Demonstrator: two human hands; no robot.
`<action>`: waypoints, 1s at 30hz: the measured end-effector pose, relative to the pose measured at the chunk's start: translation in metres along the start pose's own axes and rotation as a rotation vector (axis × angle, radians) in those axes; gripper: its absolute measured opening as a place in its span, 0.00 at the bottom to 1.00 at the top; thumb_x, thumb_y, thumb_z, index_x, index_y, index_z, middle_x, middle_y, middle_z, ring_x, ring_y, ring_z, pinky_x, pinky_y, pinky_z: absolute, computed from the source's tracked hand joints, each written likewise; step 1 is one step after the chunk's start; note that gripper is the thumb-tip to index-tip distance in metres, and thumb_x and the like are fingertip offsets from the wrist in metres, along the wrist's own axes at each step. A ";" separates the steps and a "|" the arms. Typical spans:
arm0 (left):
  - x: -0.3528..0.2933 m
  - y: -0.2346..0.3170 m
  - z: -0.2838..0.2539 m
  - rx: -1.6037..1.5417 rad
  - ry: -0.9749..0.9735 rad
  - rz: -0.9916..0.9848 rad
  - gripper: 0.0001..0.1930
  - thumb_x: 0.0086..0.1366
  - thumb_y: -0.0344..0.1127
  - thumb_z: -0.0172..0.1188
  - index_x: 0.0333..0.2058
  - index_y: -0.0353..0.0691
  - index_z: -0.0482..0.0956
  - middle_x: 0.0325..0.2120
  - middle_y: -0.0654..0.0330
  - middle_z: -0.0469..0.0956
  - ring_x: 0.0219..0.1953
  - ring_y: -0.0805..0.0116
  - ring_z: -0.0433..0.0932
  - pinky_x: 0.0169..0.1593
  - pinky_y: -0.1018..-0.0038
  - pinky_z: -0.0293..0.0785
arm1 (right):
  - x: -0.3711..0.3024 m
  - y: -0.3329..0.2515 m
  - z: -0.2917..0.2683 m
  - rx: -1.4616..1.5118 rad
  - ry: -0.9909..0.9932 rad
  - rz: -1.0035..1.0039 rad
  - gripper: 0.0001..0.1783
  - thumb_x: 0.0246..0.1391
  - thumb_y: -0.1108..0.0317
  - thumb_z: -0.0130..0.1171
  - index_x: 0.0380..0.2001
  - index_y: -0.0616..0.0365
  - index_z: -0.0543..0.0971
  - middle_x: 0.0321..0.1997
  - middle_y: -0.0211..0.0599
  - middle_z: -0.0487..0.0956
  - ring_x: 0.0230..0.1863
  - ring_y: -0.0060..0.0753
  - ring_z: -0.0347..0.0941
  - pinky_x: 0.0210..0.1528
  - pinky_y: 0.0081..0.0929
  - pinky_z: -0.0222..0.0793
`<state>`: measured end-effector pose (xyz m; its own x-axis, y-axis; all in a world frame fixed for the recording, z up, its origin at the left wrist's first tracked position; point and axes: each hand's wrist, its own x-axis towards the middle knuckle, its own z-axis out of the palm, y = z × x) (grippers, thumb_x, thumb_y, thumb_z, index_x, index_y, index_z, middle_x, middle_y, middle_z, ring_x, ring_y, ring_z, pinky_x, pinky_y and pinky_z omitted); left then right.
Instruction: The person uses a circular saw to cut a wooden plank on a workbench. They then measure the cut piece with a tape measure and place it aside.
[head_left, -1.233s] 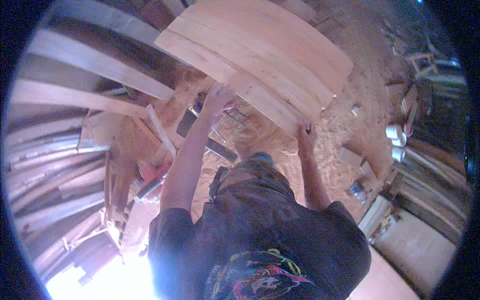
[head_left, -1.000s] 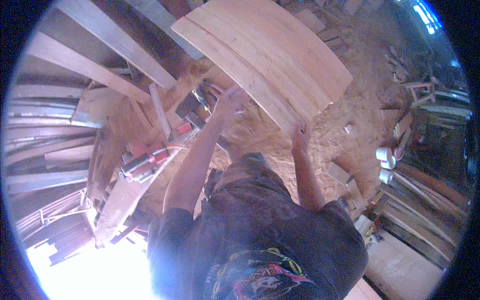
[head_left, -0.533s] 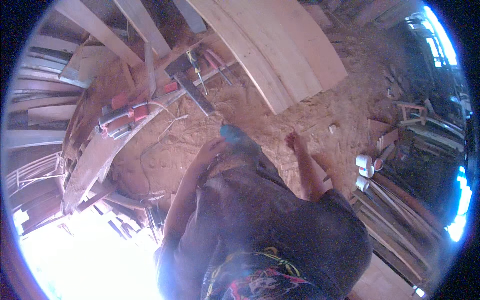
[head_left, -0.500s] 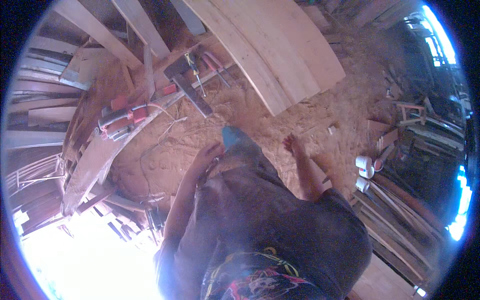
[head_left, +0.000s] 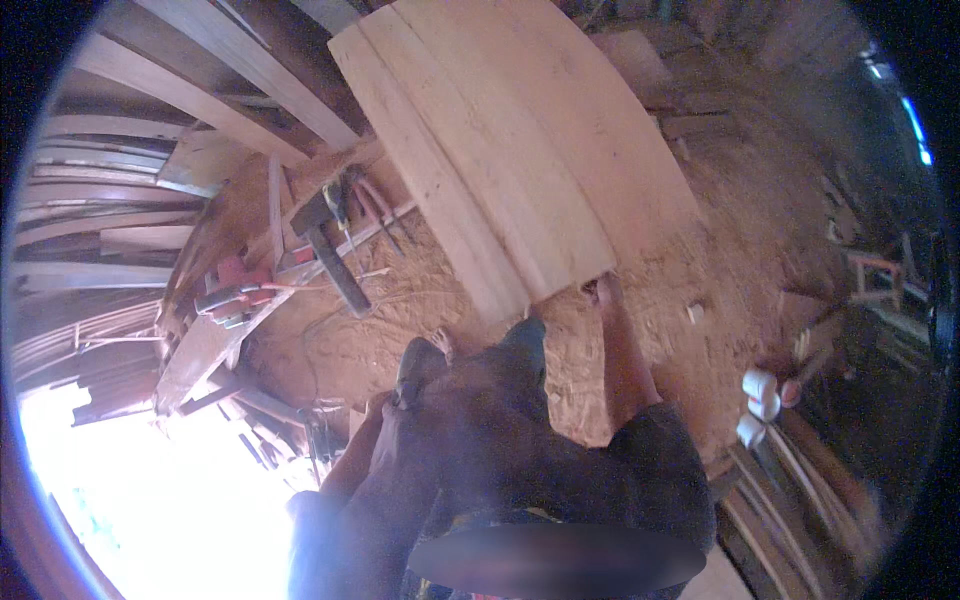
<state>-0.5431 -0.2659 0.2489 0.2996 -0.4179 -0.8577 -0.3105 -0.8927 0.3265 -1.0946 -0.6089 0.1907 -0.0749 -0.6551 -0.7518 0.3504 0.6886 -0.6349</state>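
A wide pale wooden panel, with long seams along its left part, reaches from the top of the view toward me. My right hand is at its near right corner, with fingers curled at the edge. Of my left arm the forearm shows low on the left; the hand is hidden behind my raised leg. A small skin-coloured part shows beyond that leg, and I cannot tell if it is toes or fingers. The teal tip of my other leg lies close to the panel's near end.
Left of the panel lie a hammer, a yellow-handled screwdriver and red-handled pliers. A red power tool sits on a plank. White containers stand at right. Sawdust covers the ground; planks are stacked at left.
My right hand has gone from hanging free to the panel's near corner. The panel appears nearer and lower in view. My left hand has dropped out of sight behind my leg.
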 end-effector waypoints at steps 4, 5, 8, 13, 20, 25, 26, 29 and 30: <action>-0.048 0.074 0.024 -0.075 0.024 -0.039 0.17 0.76 0.33 0.60 0.60 0.36 0.82 0.45 0.57 0.87 0.48 0.68 0.85 0.51 0.71 0.82 | 0.068 -0.016 0.009 -0.040 -0.009 -0.033 0.21 0.77 0.50 0.54 0.47 0.57 0.83 0.39 0.40 0.87 0.35 0.33 0.84 0.36 0.30 0.78; -0.062 0.093 0.027 -0.079 0.031 -0.056 0.17 0.76 0.33 0.60 0.60 0.36 0.82 0.45 0.57 0.87 0.48 0.68 0.85 0.51 0.70 0.83 | 0.078 -0.012 0.011 -0.055 -0.006 -0.027 0.21 0.77 0.50 0.54 0.47 0.57 0.83 0.39 0.40 0.87 0.35 0.33 0.84 0.36 0.30 0.78; -0.087 0.144 0.048 -0.099 0.052 -0.072 0.17 0.76 0.33 0.60 0.60 0.36 0.82 0.46 0.57 0.87 0.48 0.68 0.85 0.51 0.70 0.83 | 0.099 -0.006 0.007 -0.109 -0.005 -0.021 0.22 0.77 0.49 0.54 0.47 0.57 0.83 0.39 0.39 0.88 0.35 0.33 0.84 0.36 0.30 0.79; -0.111 0.208 0.065 -0.074 0.099 -0.111 0.17 0.76 0.33 0.60 0.60 0.36 0.81 0.46 0.57 0.87 0.48 0.68 0.85 0.51 0.70 0.83 | 0.110 0.010 0.000 -0.147 -0.010 0.014 0.23 0.77 0.48 0.53 0.47 0.57 0.83 0.39 0.39 0.88 0.35 0.33 0.84 0.37 0.31 0.79; -0.118 0.253 0.076 -0.061 0.125 -0.152 0.17 0.76 0.33 0.60 0.60 0.35 0.81 0.46 0.57 0.87 0.48 0.67 0.85 0.51 0.70 0.83 | 0.118 0.018 0.006 -0.202 -0.035 0.049 0.24 0.76 0.46 0.53 0.46 0.57 0.84 0.38 0.39 0.88 0.35 0.33 0.84 0.37 0.31 0.79; -0.123 0.273 0.068 -0.042 0.143 -0.158 0.17 0.76 0.33 0.60 0.60 0.35 0.81 0.46 0.57 0.87 0.48 0.67 0.85 0.51 0.70 0.83 | 0.112 0.028 0.009 -0.215 -0.043 0.069 0.25 0.76 0.45 0.53 0.46 0.58 0.84 0.38 0.39 0.88 0.35 0.33 0.84 0.37 0.31 0.79; -0.124 0.275 0.067 -0.042 0.146 -0.158 0.17 0.76 0.33 0.59 0.60 0.35 0.81 0.46 0.57 0.87 0.48 0.67 0.85 0.51 0.70 0.83 | 0.115 0.028 0.009 -0.216 -0.041 0.066 0.25 0.76 0.45 0.53 0.46 0.58 0.84 0.38 0.39 0.88 0.35 0.33 0.84 0.37 0.31 0.79; -0.132 0.280 0.068 -0.044 0.144 -0.166 0.17 0.76 0.33 0.59 0.60 0.35 0.81 0.46 0.57 0.87 0.48 0.67 0.85 0.51 0.70 0.83 | 0.114 0.031 0.007 -0.226 -0.045 0.066 0.26 0.76 0.44 0.53 0.46 0.58 0.84 0.38 0.39 0.88 0.35 0.33 0.84 0.37 0.32 0.79; -0.130 0.282 0.068 -0.045 0.146 -0.164 0.17 0.76 0.33 0.59 0.60 0.35 0.81 0.46 0.57 0.87 0.48 0.67 0.85 0.51 0.70 0.83 | 0.117 0.031 0.008 -0.229 -0.045 0.062 0.26 0.76 0.44 0.53 0.46 0.58 0.84 0.38 0.39 0.88 0.35 0.33 0.84 0.37 0.32 0.79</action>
<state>-0.7308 -0.4520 0.4260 0.4711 -0.2838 -0.8352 -0.2073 -0.9559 0.2079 -1.0846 -0.6666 0.0844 -0.0161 -0.6188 -0.7854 0.1317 0.7773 -0.6152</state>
